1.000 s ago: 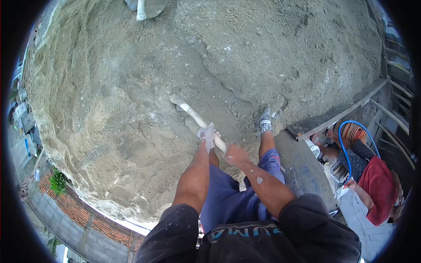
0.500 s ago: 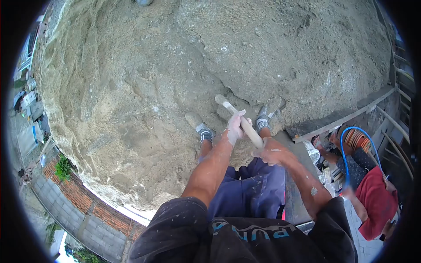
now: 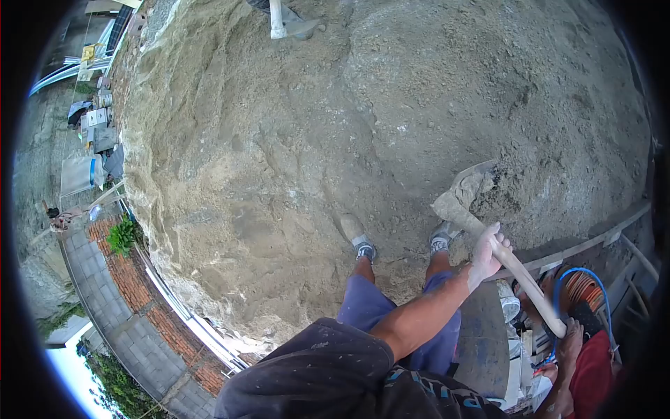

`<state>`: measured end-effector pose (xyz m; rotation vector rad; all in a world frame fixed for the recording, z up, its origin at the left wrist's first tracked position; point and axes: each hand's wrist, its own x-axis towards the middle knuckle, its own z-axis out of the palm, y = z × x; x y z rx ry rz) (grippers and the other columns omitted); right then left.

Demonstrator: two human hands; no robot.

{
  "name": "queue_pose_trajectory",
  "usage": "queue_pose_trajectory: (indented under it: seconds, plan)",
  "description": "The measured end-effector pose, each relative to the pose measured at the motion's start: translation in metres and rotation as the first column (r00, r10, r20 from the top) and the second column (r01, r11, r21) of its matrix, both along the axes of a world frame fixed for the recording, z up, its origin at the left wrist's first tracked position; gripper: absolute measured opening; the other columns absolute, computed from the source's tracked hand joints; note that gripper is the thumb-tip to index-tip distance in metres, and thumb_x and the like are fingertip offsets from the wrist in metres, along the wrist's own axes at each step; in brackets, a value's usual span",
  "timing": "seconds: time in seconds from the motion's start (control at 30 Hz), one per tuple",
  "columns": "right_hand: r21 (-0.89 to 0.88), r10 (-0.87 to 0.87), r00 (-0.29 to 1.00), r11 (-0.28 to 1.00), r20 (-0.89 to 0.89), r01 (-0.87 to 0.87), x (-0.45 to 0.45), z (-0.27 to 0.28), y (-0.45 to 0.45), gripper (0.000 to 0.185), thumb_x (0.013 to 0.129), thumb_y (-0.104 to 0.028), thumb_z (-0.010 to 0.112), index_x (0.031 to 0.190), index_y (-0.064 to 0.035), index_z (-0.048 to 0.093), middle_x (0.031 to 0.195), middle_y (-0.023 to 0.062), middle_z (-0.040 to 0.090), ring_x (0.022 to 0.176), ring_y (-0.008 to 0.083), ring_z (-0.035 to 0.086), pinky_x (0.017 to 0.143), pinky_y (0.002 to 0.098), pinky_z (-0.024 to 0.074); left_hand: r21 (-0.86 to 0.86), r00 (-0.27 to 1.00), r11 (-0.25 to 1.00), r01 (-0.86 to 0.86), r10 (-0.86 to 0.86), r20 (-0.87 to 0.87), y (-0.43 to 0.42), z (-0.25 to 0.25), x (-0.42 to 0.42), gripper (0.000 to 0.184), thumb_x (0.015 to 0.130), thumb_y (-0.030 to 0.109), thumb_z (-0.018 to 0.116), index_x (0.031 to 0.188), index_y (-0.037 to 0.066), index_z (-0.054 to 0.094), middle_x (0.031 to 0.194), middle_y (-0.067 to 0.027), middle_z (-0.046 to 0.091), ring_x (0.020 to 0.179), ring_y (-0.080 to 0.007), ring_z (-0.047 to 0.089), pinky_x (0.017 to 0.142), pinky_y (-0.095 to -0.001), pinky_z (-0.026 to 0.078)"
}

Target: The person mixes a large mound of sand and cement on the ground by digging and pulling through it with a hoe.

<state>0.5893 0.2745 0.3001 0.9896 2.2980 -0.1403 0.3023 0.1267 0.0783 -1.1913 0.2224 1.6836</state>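
A hoe [image 3: 518, 269] with a pale wooden handle and a soil-caked metal blade [image 3: 466, 192] lies slantwise across my right side. Its blade rests at the damp grey sand beside my right foot [image 3: 444, 234], with loose dark clumps along it. My left hand [image 3: 488, 253], dusted pale, wraps the handle partway up from the blade. Lower down, my right hand [image 3: 571, 340] is closed round the handle's end. My left foot [image 3: 354, 229] stands on the sand, apart from the blade.
Broad, uneven sand [image 3: 279, 140] spreads ahead. Another pale-handled tool [image 3: 277, 21] shows at the top edge. A board edge [image 3: 579, 244] borders the right, where a person in a red shirt [image 3: 593, 377] is near a blue hose [image 3: 585, 271]. A brick wall [image 3: 129, 279] stands below left.
Both hands have carried the hoe rightward, and its blade now shows beside my right foot. My view has shifted; another tool has come into sight at the top.
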Motion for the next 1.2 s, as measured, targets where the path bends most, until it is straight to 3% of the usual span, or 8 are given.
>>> queue_pose_trajectory:
  seconds: [0.3, 0.5, 0.57, 0.63, 0.7, 0.83, 1.03, 1.2]
  plan:
    - [-0.398, 0.074, 0.996, 0.916, 0.048, -0.049, -0.091, -0.173, -0.197, 0.036, 0.078, -0.027, 0.065, 0.105, -0.0041, 0.059, 0.099, 0.0168, 0.065, 0.097, 0.0349, 0.062, 0.085, 0.0441, 0.048, -0.668, 0.999, 0.743, -0.028, 0.006, -0.036, -0.28, -0.076, -0.106, 0.021, 0.083, 0.026, 0.064, 0.073, 0.017, 0.047, 0.064, 0.0019, 0.048, 0.057, -0.0168, 0.05, 0.057, -0.0363, 0.043]
    - [-0.805, 0.099, 0.994, 0.593, 0.04, -0.027, -0.238, -0.203, -0.366, 0.06, 0.082, -0.043, 0.064, 0.126, -0.0055, 0.05, 0.1, 0.0209, 0.066, 0.095, 0.0386, 0.064, 0.086, 0.0453, 0.0487, -0.829, 0.982, 0.555, -0.075, -0.105, -0.159, -0.45, -0.097, -0.2, 0.023, 0.084, 0.027, 0.067, 0.073, 0.018, 0.049, 0.062, 0.0031, 0.048, 0.051, -0.0122, 0.047, 0.05, -0.0287, 0.043]
    - [-0.907, -0.029, 0.979, 0.371, 0.202, 0.199, -0.291, -0.2, -0.407, 0.064, 0.082, -0.046, 0.064, 0.125, -0.0013, 0.049, 0.099, 0.0223, 0.067, 0.096, 0.04, 0.064, 0.085, 0.0438, 0.0489, -0.838, 0.962, 0.545, 0.002, -0.23, -0.147, -0.466, -0.084, -0.231, 0.024, 0.083, 0.028, 0.069, 0.073, 0.017, 0.051, 0.061, 0.0031, 0.048, 0.051, -0.0115, 0.048, 0.048, -0.0278, 0.044]
    - [-0.922, -0.13, 0.991, 0.383, 0.004, 0.054, -0.311, -0.225, -0.459, 0.054, 0.083, -0.041, 0.065, 0.116, -0.0001, 0.051, 0.081, 0.0172, 0.066, 0.078, 0.0328, 0.067, 0.07, 0.0411, 0.0518, -0.861, 0.929, 0.507, 0.046, -0.338, -0.149, -0.478, -0.092, -0.249, 0.024, 0.083, 0.027, 0.07, 0.074, 0.016, 0.051, 0.061, 0.0026, 0.049, 0.049, -0.0111, 0.049, 0.046, -0.027, 0.045]
    - [-0.873, -0.249, 0.842, -0.039, 0.48, 0.486, -0.385, -0.202, -0.47, 0.04, 0.082, -0.033, 0.069, 0.104, -0.0036, 0.052, 0.069, 0.0085, 0.059, 0.059, 0.0197, 0.061, 0.054, 0.0353, 0.0485, -0.894, 0.888, 0.445, 0.044, -0.428, -0.17, -0.486, -0.107, -0.267, 0.023, 0.084, 0.026, 0.07, 0.076, 0.014, 0.052, 0.061, 0.0017, 0.05, 0.047, -0.0111, 0.05, 0.044, -0.0262, 0.045]
    - [-0.745, -0.396, 0.642, -0.478, 0.656, 0.466, -0.42, -0.255, -0.515, 0.026, 0.084, -0.022, 0.069, 0.095, -0.0085, 0.05, 0.065, 0.0006, 0.049, 0.052, 0.0106, 0.05, 0.046, 0.0306, 0.0419, -0.901, 0.787, 0.433, 0.036, -0.568, -0.241, -0.469, -0.098, -0.319, 0.024, 0.082, 0.023, 0.072, 0.077, 0.011, 0.052, 0.062, 0.0009, 0.052, 0.049, -0.0094, 0.051, 0.042, -0.0252, 0.045]
    - [-0.429, -0.285, 0.467, -0.871, 0.837, 0.238, -0.545, -0.331, -0.502, 0.015, 0.087, -0.02, 0.063, 0.085, -0.0135, 0.05, 0.064, -0.0028, 0.047, 0.052, 0.0103, 0.045, 0.051, 0.03, 0.0405, -0.956, 0.494, 0.292, -0.043, -0.825, -0.274, -0.414, -0.146, -0.39, 0.029, 0.082, 0.026, 0.07, 0.087, 0.001, 0.057, 0.064, -0.0086, 0.059, 0.051, -0.0185, 0.059, 0.046, -0.0316, 0.048]
    - [-0.719, -0.613, 0.377, -0.615, 0.695, 0.324, -0.587, -0.392, -0.467, 0.009, 0.087, -0.016, 0.056, 0.082, -0.014, 0.049, 0.064, -0.003, 0.049, 0.052, 0.0105, 0.048, 0.046, 0.0286, 0.0395, -0.998, -0.22, -0.056, 0.009, -0.974, 0.053, -0.367, -0.27, -0.404, 0.029, 0.079, 0.024, 0.066, 0.09, -0.003, 0.069, 0.076, -0.0169, 0.068, 0.07, -0.0313, 0.068, 0.066, -0.0412, 0.053]
